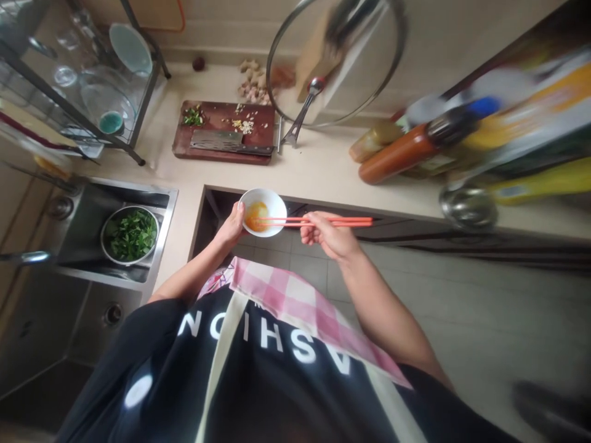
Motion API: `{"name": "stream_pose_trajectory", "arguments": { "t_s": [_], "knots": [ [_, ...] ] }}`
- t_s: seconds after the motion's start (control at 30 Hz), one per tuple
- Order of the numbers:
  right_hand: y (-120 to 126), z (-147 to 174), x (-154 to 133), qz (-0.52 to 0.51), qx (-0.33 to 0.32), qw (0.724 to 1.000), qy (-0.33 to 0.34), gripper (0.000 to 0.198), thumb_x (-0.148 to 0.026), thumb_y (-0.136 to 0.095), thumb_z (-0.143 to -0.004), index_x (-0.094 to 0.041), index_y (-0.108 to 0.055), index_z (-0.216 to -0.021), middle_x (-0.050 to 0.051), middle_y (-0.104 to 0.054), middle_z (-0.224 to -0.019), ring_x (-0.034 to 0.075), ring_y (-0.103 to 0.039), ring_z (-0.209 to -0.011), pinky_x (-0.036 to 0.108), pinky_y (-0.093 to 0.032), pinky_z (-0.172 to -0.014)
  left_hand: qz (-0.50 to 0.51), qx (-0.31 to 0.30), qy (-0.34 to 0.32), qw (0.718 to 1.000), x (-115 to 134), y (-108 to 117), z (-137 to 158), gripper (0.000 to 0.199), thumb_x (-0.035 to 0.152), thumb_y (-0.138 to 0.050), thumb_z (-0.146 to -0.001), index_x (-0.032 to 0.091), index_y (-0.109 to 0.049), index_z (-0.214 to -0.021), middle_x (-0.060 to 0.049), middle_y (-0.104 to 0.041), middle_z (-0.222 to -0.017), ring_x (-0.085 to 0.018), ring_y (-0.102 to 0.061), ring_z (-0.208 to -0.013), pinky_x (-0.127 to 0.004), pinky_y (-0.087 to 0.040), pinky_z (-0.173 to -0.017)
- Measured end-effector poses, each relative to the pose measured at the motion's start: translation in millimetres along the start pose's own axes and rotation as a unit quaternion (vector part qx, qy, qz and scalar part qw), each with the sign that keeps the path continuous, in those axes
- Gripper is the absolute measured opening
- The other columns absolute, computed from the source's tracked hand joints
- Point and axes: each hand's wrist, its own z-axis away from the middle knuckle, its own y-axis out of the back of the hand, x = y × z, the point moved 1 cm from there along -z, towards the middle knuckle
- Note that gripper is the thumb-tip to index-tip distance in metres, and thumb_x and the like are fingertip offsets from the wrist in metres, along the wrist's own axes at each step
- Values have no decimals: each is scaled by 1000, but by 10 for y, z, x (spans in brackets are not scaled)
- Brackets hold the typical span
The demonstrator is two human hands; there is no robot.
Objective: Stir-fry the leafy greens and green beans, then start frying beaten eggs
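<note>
Centre frame, the left hand (234, 225) curls round one white bowl (277, 208), thumb at the rim, and the right hand (329, 235) is closed on two red chopsticks (362, 219); a hard stir or slipping thumb could slop the yellow egg (257, 214) out! Count on: one knife (217, 141), one board (183, 149), upper left; one basin (102, 239), left.

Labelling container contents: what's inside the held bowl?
Yellow-orange liquid, probably egg, lies in the bowl, and the chopsticks reach in. The liquid covers the base beneath it; anything submerged there can't be seen.
</note>
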Motion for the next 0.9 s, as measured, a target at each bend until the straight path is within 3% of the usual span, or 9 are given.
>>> {"name": "stream_pose_trajectory", "arguments": {
  "t_s": [0.3, 0.47, 0.7, 0.9],
  "knots": [
    [347, 165, 38, 23, 21, 1000, 3, 50, -61, -78, -68, -15, -59, -77, 2, -62, -57, 10, -58, -44, 18, -42, -40, -7, 3, -6, 1000, -55, -254, 119, 60, 64, -49, -95, 23, -53, -140, -13, -61, -136, -30, -69, -110, -43, -61, -83],
    [442, 227, 30, 17, 15, 1000, 5, 53, -63, -81, -63, -16, -59, -75, 1, -63, -57, 10, -58, -45, 18, -43, -41, -33, -11, -11, 999, -141, -340, 146, 67, 68, -44, -95, 25, -47, -146, -14, -59, -140, -31, -68, -111, -44, -62, -81],
    [533, 231, 126, -10, 14, 1000, 0, 50, -60, -81, -65, -16, -59, -76, 1, -62, -57, 10, -57, -45, 19, -43, -41, -37, 5, 22, 999, -121, -525, 242, 66, 66, -42, -96, 23, -49, -146, -15, -60, -140, -33, -67, -115, -47, -61, -87],
    [619, 244, 164, -24, 21, 999, 1, 48, -58, -80, -68, -16, -58, -77, 1, -62, -57, 11, -57, -45, 19, -42, -40, -55, -3, 6, 998, -109, -608, 296, 63, 62, -41, -99, 22, -47, -147, -14, -59, -142, -31, -68, -113, -44, -62, -86]
  ]
}}
